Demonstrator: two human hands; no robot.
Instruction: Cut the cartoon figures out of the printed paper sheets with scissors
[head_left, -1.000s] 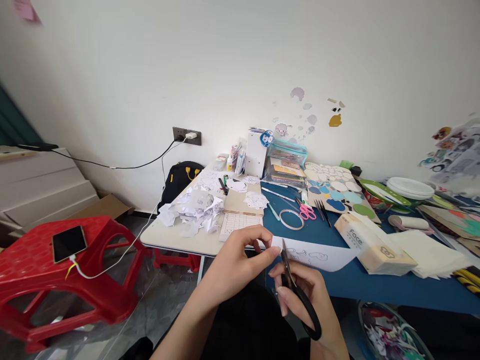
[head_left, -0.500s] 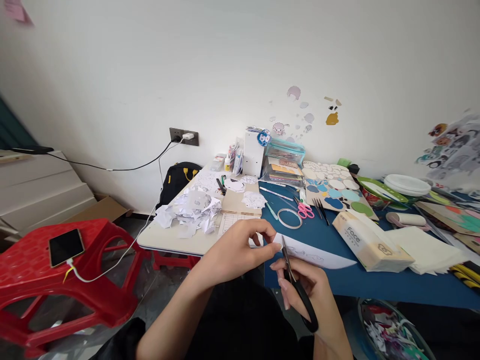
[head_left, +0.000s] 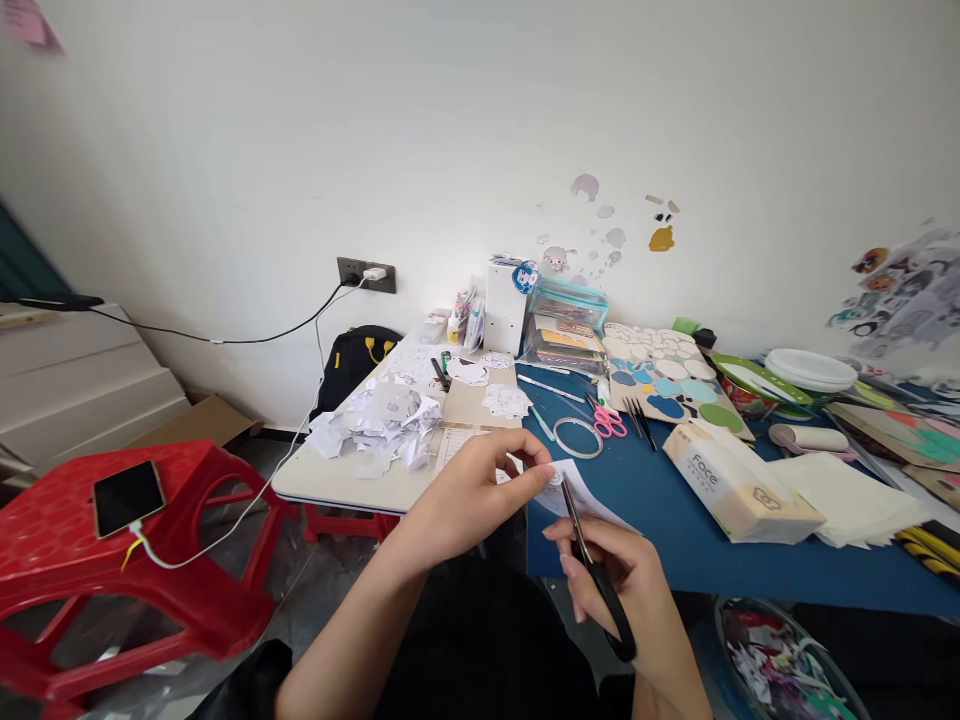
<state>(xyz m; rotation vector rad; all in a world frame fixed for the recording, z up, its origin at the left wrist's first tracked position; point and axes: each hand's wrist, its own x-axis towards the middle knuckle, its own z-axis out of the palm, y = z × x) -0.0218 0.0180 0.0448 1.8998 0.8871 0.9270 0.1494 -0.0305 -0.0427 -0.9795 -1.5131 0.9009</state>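
My left hand (head_left: 491,485) pinches the left end of a white sheet of paper (head_left: 592,504) that bears a line drawing. Black-handled scissors (head_left: 600,585) are gripped in my right hand (head_left: 619,565), fingers around the handles. Their blades point up and away from me and lie against the paper, just right of my left fingertips. Part of the sheet is hidden behind the scissors and my right fingers. Both hands are above the near edge of the blue table mat (head_left: 675,560).
White paper scraps (head_left: 379,420) pile up at left. Beyond my hands lie a tape roll (head_left: 577,438), pink scissors (head_left: 606,418) and tweezers (head_left: 641,422). A tissue pack (head_left: 739,487) sits at right, above a scrap-filled bin (head_left: 787,665). A red stool (head_left: 217,500) holds a phone (head_left: 129,498).
The paper has turned between my hands, so its long right end no longer stretches as far right. The scissors and both hands have hardly moved.
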